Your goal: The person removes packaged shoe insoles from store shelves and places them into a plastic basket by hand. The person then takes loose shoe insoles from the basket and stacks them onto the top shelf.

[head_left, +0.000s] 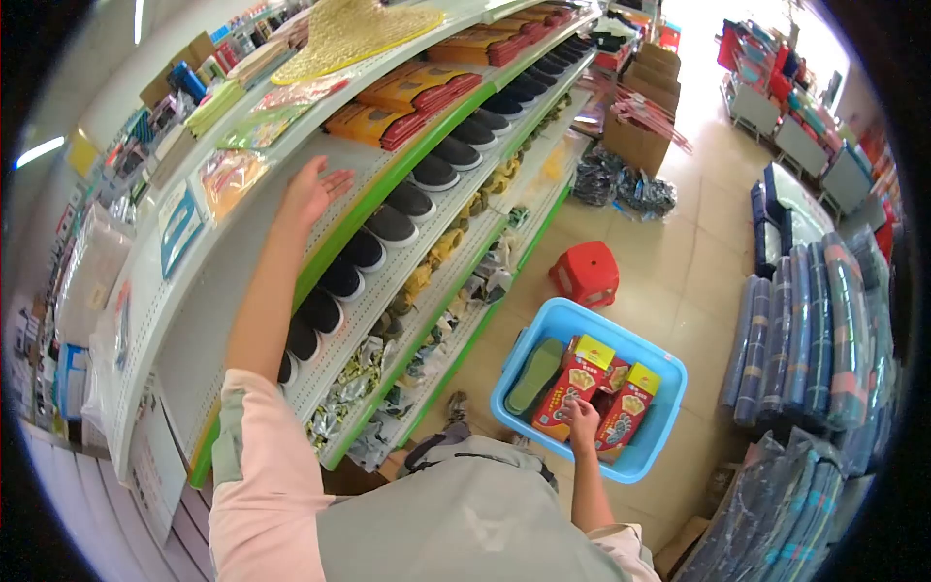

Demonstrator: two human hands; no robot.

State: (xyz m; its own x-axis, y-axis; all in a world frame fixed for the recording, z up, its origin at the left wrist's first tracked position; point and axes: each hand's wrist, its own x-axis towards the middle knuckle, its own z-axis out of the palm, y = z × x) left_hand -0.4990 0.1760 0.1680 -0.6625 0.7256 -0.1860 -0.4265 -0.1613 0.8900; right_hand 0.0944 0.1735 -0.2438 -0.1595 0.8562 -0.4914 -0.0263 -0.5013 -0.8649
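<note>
My left hand (318, 191) is open with its fingers apart, over the bare front part of a white shelf (247, 250) and short of the orange and red packets (388, 114) stacked further along. My right hand (582, 424) is over a blue plastic basket (665, 427), its fingers loosely bent and apart, nothing visible in them. Below it in the basket are red packages with yellow tops (627, 411); whether the fingertips touch one I cannot tell. Along the basket's left side lies a green, shoe-sole-shaped item (534, 376).
Dark slip-on shoes (393, 225) line the shelf below. A straw hat (354, 39) lies on top. Beyond the basket stands a red stool (586, 273); cardboard boxes (635, 139) and black plastic bags (624, 184) are farther off. Plastic-wrapped plaid bundles (800, 325) border the right side.
</note>
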